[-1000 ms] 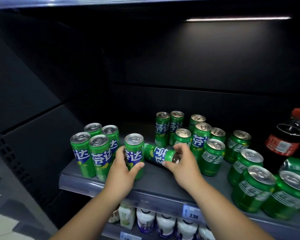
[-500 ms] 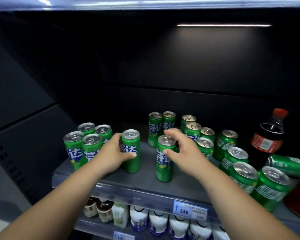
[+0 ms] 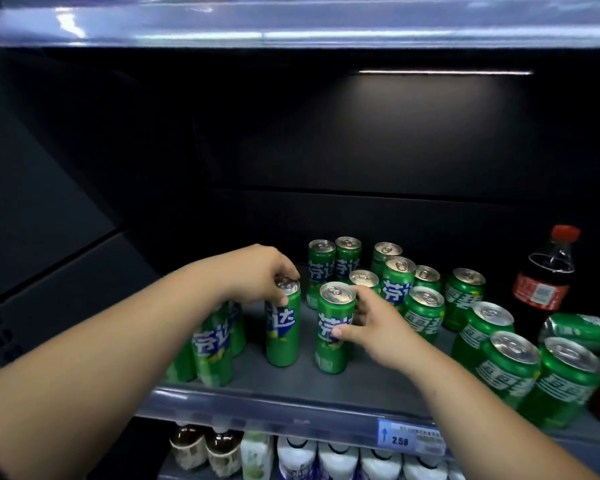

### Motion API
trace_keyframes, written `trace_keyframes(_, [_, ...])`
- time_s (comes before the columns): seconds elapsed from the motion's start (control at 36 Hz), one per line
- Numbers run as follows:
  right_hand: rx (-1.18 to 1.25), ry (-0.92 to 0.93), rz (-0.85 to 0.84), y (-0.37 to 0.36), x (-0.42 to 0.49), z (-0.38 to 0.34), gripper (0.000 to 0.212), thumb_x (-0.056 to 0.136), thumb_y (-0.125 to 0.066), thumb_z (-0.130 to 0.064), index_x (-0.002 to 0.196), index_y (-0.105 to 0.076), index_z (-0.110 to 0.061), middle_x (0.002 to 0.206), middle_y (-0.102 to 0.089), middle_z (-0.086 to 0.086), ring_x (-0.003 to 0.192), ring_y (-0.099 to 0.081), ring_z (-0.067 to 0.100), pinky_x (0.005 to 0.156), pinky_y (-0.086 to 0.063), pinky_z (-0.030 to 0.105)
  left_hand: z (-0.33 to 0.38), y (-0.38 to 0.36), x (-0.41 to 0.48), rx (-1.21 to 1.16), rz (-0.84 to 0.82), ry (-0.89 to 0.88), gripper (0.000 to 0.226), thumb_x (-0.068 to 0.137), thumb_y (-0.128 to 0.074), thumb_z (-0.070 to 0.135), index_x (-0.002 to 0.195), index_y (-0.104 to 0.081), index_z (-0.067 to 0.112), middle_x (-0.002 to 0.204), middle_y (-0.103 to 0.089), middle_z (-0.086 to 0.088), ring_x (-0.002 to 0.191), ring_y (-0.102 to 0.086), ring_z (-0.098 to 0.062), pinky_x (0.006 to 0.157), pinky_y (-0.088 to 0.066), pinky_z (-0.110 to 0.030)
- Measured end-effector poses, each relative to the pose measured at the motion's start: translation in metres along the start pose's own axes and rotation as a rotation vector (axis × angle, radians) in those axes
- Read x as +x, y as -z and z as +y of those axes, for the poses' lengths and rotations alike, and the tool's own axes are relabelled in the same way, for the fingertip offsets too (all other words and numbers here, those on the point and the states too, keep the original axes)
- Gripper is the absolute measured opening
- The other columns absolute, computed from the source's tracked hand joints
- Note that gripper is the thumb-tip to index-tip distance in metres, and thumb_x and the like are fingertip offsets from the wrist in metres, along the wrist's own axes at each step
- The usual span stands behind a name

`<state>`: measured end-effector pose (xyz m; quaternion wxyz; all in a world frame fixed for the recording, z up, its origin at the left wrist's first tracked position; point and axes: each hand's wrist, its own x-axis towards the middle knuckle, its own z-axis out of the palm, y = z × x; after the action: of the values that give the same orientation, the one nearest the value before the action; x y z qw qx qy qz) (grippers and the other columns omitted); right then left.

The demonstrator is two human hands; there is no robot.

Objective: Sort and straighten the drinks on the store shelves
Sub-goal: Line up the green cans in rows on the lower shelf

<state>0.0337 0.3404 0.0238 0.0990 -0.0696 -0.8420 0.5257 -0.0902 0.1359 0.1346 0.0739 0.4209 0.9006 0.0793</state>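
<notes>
Standing upright near the shelf (image 3: 309, 382) front, the left can (image 3: 282, 336) is gripped at its rim by the left hand (image 3: 257, 271), the right can (image 3: 333, 341) round its side by the right hand (image 3: 374, 327). More green cans (image 3: 399, 282) stand around them. A toppled can (image 3: 582, 330) lies near a cola bottle (image 3: 542, 282).

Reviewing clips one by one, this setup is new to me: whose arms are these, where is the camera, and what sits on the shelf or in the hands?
No machine: a person's two bare arms, filmed by one head-worn camera looking down at a store shelf. The left hand grips the top of a slim green can; the right hand holds a second slim can by its side. Both stand upright. More green cans stand around; a toppled can lies at the right near a cola bottle.
</notes>
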Motion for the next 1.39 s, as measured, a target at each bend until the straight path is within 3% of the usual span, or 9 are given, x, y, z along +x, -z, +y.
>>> trace_keyframes(0.11, [0.033,0.017,-0.032,-0.013,0.009,-0.006,0.054,0.084,-0.078,-0.003,0.122,-0.056,-0.035,0.123,-0.068,-0.014,0.115,-0.063,-0.003,0.101,-0.049,0.023,-0.013,0.008,0.004,0.022,-0.044,-0.047,0.055,0.080,-0.081,0.027,0.132,-0.063,0.025,0.128,-0.065,0.011,0.110,-0.058,-0.005,0.093,-0.043,-0.021])
trace_keyframes(0.22, [0.008,0.022,-0.004,-0.023,0.016,-0.013,0.057,0.084,-0.080,-0.008,0.122,-0.056,-0.041,0.116,-0.071,-0.013,0.106,-0.069,0.003,0.097,-0.054,0.031,-0.028,0.010,0.006,0.025,-0.033,-0.069,0.053,0.080,-0.081,0.029,0.130,-0.064,0.028,0.124,-0.066,0.014,0.101,-0.057,-0.002,0.087,-0.042,-0.020])
trace_keyframes(0.39, [0.121,0.047,0.006,-0.046,0.024,-0.009,0.056,0.087,-0.072,0.004,0.127,-0.054,-0.031,0.120,-0.071,-0.013,0.110,-0.068,0.004,0.088,-0.053,0.021,-0.047,0.012,0.011,0.009,-0.020,-0.059,0.052,0.077,-0.083,0.040,0.125,-0.066,0.029,0.116,-0.068,0.012,0.099,-0.061,-0.007,0.084,-0.046,-0.024])
trace_keyframes(0.5, [0.141,0.046,-0.020,-0.055,0.030,-0.005,0.051,0.092,-0.068,0.002,0.132,-0.051,-0.024,0.132,-0.066,-0.004,0.122,-0.063,0.009,0.100,-0.051,0.027,-0.059,0.012,0.014,-0.030,-0.027,-0.040,0.044,0.072,-0.084,0.047,0.111,-0.069,0.035,0.101,-0.069,0.014,0.091,-0.065,-0.009,0.085,-0.055,-0.034])
trace_keyframes(0.69, [0.138,0.037,-0.038,-0.056,0.035,0.000,0.046,0.093,-0.067,-0.002,0.133,-0.053,-0.021,0.136,-0.063,-0.002,0.127,-0.059,0.011,0.110,-0.047,0.035,-0.061,0.011,0.016,-0.035,-0.070,-0.090,0.051,0.073,-0.083,0.046,0.120,-0.067,0.033,0.113,-0.070,0.013,0.100,-0.064,-0.009,0.094,-0.053,-0.038])
trace_keyframes(0.92, [0.120,0.056,-0.052,-0.056,0.036,0.000,0.043,0.094,-0.065,0.000,0.129,-0.053,-0.022,0.134,-0.061,-0.008,0.123,-0.057,-0.003,0.104,-0.044,0.019,-0.064,0.009,0.017,-0.089,-0.088,-0.093,0.047,0.073,-0.084,0.040,0.117,-0.068,0.032,0.109,-0.071,0.014,0.098,-0.066,-0.008,0.093,-0.054,-0.038])
trace_keyframes(1.06, [0.143,0.068,-0.021,-0.061,0.034,0.004,0.049,0.088,-0.069,-0.013,0.134,-0.053,-0.018,0.136,-0.064,-0.001,0.129,-0.058,0.012,0.113,-0.043,0.036,-0.064,0.007,0.017,-0.079,-0.063,-0.085,0.049,0.072,-0.085,0.042,0.117,-0.067,0.033,0.110,-0.069,0.012,0.098,-0.065,-0.010,0.093,-0.053,-0.039])
trace_keyframes(1.14, [0.138,0.079,-0.021,-0.063,0.032,0.006,0.049,0.093,-0.066,-0.007,0.138,-0.051,-0.016,0.138,-0.063,-0.001,0.130,-0.057,0.012,0.114,-0.042,0.038,-0.063,0.006,0.017,-0.059,-0.062,-0.079,0.049,0.072,-0.084,0.043,0.117,-0.065,0.034,0.108,-0.066,0.013,0.097,-0.064,-0.010,0.091,-0.054,-0.039])
trace_keyframes(1.39, [0.042,0.074,-0.052,-0.052,0.031,0.002,0.055,0.091,-0.073,-0.015,0.138,-0.049,-0.033,0.137,-0.060,-0.016,0.130,-0.053,-0.002,0.110,-0.042,0.024,-0.053,0.011,0.019,-0.027,-0.047,-0.057,0.068,0.073,-0.085,0.041,0.133,-0.054,0.033,0.128,-0.055,0.012,0.116,-0.056,-0.013,0.099,-0.048,-0.036])
